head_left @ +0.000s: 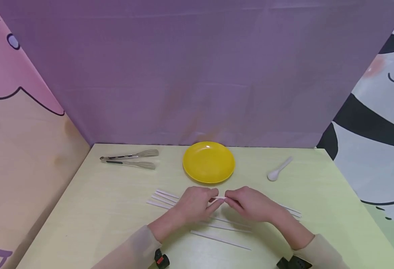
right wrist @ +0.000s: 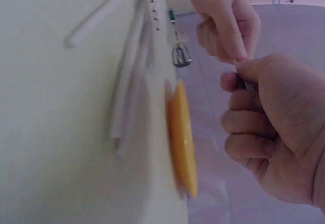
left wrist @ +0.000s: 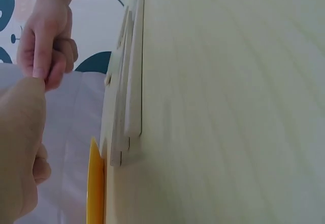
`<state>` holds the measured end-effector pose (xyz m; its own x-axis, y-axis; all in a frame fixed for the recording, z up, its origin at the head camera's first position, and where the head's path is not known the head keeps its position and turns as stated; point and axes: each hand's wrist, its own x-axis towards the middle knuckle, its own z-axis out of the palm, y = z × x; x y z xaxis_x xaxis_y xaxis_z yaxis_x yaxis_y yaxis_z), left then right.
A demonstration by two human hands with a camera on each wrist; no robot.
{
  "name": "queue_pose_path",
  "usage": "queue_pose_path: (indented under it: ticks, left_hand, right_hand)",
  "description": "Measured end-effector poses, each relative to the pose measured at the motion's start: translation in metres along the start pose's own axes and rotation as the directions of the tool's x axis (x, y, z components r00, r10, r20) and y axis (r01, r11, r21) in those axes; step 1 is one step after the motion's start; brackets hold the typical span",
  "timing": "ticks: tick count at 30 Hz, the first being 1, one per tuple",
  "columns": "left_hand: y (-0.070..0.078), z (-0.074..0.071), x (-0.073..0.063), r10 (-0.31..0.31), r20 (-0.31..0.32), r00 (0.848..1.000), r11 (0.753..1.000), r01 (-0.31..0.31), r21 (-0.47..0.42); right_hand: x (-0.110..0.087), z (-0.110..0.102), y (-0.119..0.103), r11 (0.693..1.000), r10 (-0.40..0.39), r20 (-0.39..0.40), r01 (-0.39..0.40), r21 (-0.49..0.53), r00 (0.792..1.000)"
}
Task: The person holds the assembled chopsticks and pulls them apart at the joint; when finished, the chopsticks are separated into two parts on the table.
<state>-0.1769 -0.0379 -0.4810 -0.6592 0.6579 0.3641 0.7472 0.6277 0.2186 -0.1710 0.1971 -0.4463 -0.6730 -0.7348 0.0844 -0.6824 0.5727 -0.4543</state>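
Note:
Above the table, my left hand (head_left: 197, 203) and my right hand (head_left: 249, 201) meet almost fingertip to fingertip. Between them they pinch a short thin pale piece (head_left: 220, 197). Its ends are covered by the fingers, so its full length cannot be told. The right wrist view shows the right hand (right wrist: 274, 127) with its fingers curled, its thumb close to the left hand's (right wrist: 228, 23) thumb. Under and around the hands lie several slim pale sticks (head_left: 220, 240), like chopsticks, partly hidden by the hands and forearms.
Just beyond the hands is a yellow plate (head_left: 208, 162). Metal tongs (head_left: 129, 160) with slotted ends lie at the far left of the pale table (head_left: 82, 224). A small white spoon (head_left: 279, 169) rests at the far right. A purple cloth wall (head_left: 197, 74) rises behind.

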Motion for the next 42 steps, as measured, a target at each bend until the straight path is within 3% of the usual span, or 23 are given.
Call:
queue_pose_path:
  ticks: [6, 15, 17, 19, 22, 25, 28, 33, 35, 38, 42]
  left_hand:
    - [-0.002, -0.007, 0.002, 0.057, -0.071, 0.996, 0.998, -0.055, 0.036]
    - [0.003, -0.013, 0.005, -0.073, -0.076, 0.994, 0.997, 0.071, -0.028]
    - [0.001, -0.013, 0.004, -0.039, -0.075, 0.996, 0.999, 0.039, 0.006]
    - [-0.003, -0.013, 0.001, 0.042, -0.084, 0.996, 0.997, -0.036, 0.068]
    - [-0.007, -0.015, -0.003, 0.184, -0.115, 0.976, 0.972, -0.164, 0.166]
    - [-0.009, -0.018, -0.006, 0.246, -0.167, 0.955, 0.954, -0.207, 0.217]
    - [-0.005, -0.019, -0.008, 0.216, -0.209, 0.954, 0.954, -0.161, 0.252]
    - [0.007, -0.018, -0.012, 0.063, -0.234, 0.97, 0.962, 0.004, 0.273]
    - [0.01, -0.019, -0.014, 0.037, -0.224, 0.974, 0.966, 0.023, 0.259]
    - [0.009, -0.022, -0.017, 0.11, -0.209, 0.972, 0.966, -0.055, 0.252]
    - [0.005, -0.03, -0.021, 0.274, -0.204, 0.94, 0.932, -0.206, 0.298]
  right_hand:
    - [-0.003, -0.012, -0.003, 1.0, 0.007, 0.059, -0.009, 0.03, 0.998]
    - [-0.001, -0.018, -0.013, 0.998, 0.02, -0.041, -0.023, -0.063, 0.999]
    - [-0.001, -0.018, -0.015, 0.998, 0.013, -0.027, -0.015, -0.059, 1.0]
    - [-0.002, -0.019, -0.017, 0.999, -0.014, 0.006, 0.014, -0.036, 1.0]
    - [-0.005, -0.022, -0.02, 0.998, -0.06, 0.054, 0.059, 0.025, 0.997]
    - [-0.006, -0.025, -0.025, 0.995, -0.085, 0.059, 0.082, 0.052, 0.995]
    - [-0.005, -0.026, -0.031, 0.998, -0.066, 0.024, 0.066, 0.002, 0.998]
    - [-0.004, -0.026, -0.04, 0.991, 0.0, -0.03, -0.004, -0.135, 1.0]
    - [-0.005, -0.026, -0.041, 0.99, 0.013, -0.023, -0.016, -0.142, 1.0]
    - [-0.008, -0.025, -0.041, 0.996, -0.025, 0.016, 0.026, -0.088, 1.0]
    - [-0.013, -0.027, -0.045, 0.995, -0.095, 0.066, 0.094, 0.02, 0.993]
